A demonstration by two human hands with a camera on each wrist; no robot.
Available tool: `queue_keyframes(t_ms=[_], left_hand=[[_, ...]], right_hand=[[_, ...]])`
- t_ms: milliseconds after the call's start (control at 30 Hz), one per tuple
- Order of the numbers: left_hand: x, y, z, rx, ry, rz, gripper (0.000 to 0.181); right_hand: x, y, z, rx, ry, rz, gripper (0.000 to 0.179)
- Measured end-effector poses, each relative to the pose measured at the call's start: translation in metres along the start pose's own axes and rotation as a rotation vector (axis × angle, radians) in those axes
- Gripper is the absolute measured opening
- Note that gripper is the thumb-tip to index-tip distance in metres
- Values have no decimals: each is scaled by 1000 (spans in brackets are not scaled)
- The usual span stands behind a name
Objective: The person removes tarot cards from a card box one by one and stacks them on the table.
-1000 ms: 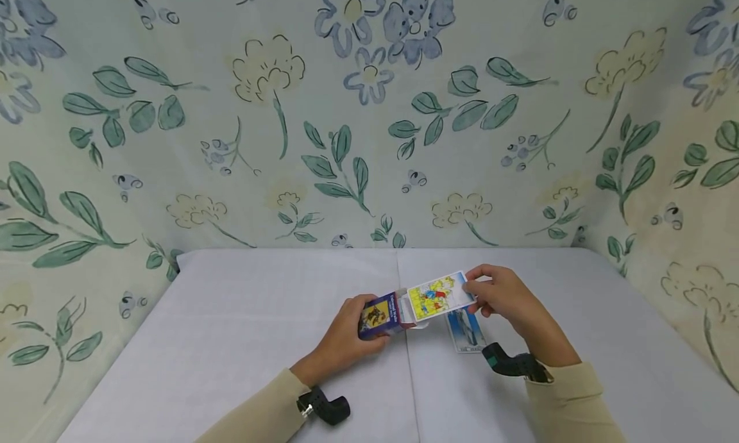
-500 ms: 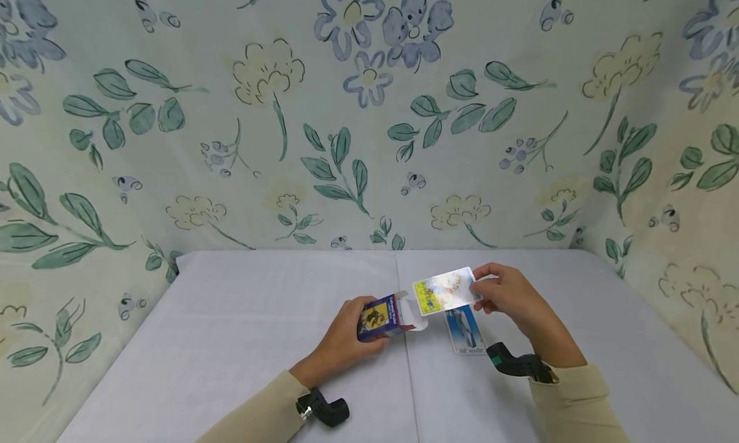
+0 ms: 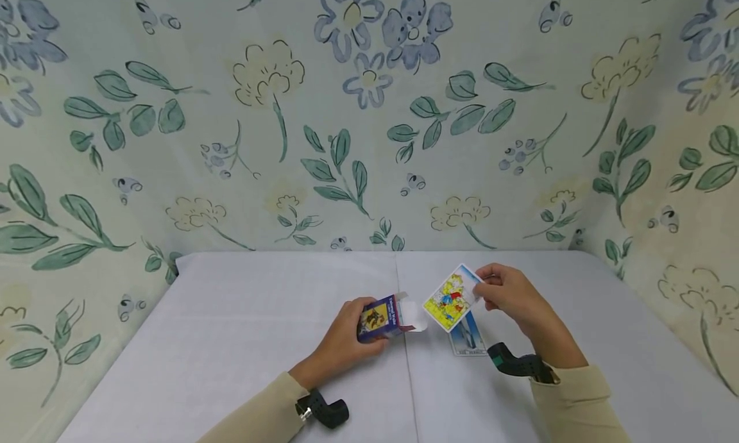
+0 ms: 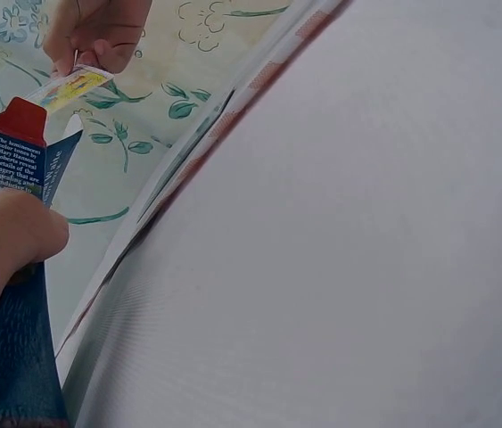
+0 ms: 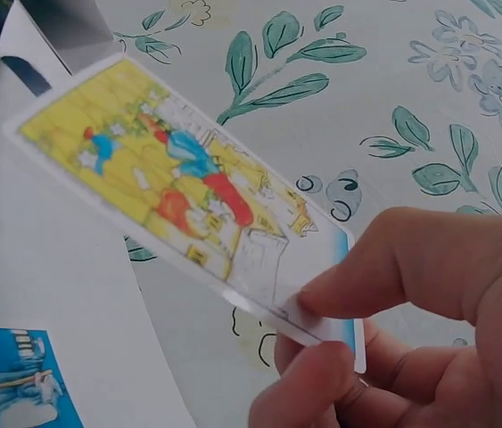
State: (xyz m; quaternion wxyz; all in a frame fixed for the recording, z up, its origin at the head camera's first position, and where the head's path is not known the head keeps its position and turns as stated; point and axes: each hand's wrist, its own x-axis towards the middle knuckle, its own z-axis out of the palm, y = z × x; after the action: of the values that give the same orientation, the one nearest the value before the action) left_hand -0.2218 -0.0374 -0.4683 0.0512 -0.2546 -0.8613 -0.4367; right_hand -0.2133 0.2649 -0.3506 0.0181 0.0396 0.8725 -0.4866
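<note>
In the head view my left hand (image 3: 345, 334) grips a blue and purple card box (image 3: 378, 320) with a yellow picture on its front. The box's white end flap (image 3: 412, 315) stands open toward the right. My right hand (image 3: 508, 292) pinches a picture card (image 3: 453, 298) by one end, thumb on its face. Yellow ground with red and blue figures covers that card, as the right wrist view shows closely. Under it on the table lies a blue card (image 3: 469, 338), its upper part hidden by the held card. Printed text shows on the box side (image 4: 12, 165) in the left wrist view.
A white cloth (image 3: 242, 340) with a crease down its middle covers the table. Behind it hangs a floral curtain (image 3: 358, 142), which also runs along both sides. Each wrist wears a black camera mount (image 3: 326, 409).
The yellow card has come away from the box opening and moved right with my right hand. It has also tilted, its lower end now pointing down-left. My left hand and the box stay put.
</note>
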Motion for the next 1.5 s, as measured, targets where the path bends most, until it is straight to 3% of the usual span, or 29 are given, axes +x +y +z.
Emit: queue_keyframes(t_ms=[900,1133,1500], left_hand=[[0,1,0,-13,-9,-18,73],[-2,0,1,-1,-12,-3,73],[-1,0,0,-7,-10,-16,74]], right_hand=[[1,5,-2,-30,23,70,40],[3,11,-1,-23,16,130,43],[14,25,-1,-22,13,148,44]])
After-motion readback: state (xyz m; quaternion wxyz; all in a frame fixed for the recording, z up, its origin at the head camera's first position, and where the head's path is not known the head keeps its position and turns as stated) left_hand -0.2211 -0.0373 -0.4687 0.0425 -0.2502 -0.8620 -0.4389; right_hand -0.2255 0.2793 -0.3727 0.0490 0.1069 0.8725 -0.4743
